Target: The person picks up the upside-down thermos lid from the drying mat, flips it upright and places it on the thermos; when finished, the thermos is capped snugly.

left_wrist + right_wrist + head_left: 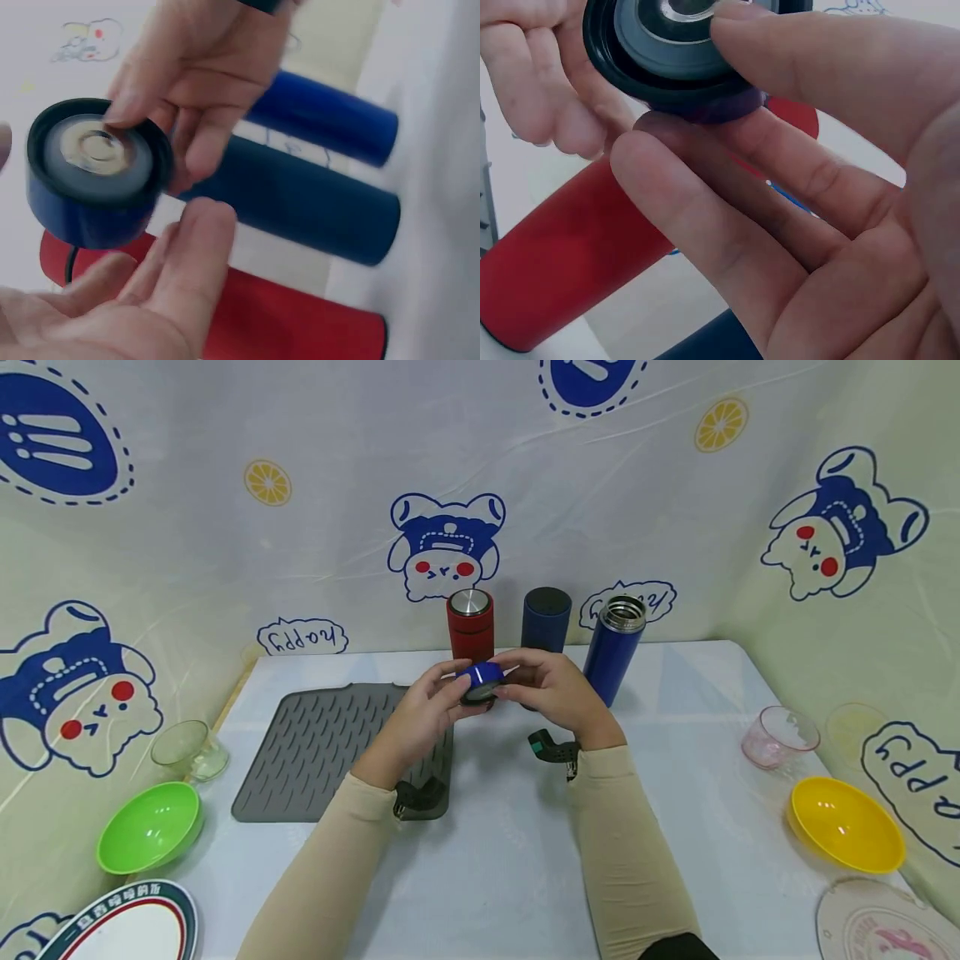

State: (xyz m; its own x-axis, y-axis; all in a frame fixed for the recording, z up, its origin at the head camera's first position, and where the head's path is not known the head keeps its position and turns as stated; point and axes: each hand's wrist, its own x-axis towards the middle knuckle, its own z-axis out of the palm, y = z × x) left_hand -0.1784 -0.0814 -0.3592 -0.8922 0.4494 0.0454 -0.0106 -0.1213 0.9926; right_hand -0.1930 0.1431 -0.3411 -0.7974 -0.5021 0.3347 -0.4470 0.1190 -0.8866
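Note:
A blue bottle lid (482, 681) with a dark rim is held up over the table, its seal-lined inside showing in the left wrist view. My right hand (551, 685) pinches it, thumb on the inner side and fingers under its outer wall. My left hand (423, 714) is close at the lid's left side, fingers loosely bent; in the left wrist view its thumb tip stands a little apart from the lid. Behind the hands stand a red bottle (471, 631) with a silver top, a dark blue bottle (546, 620), and a lidless blue bottle (617, 647) showing its steel neck.
A grey ridged mat (315, 760) lies left of the hands. Along the left edge are a clear glass (187, 750), a green bowl (150, 828) and a plate (120, 927). Opposite are a pink glass (780, 739), a yellow bowl (846, 824) and a pale plate (885, 922).

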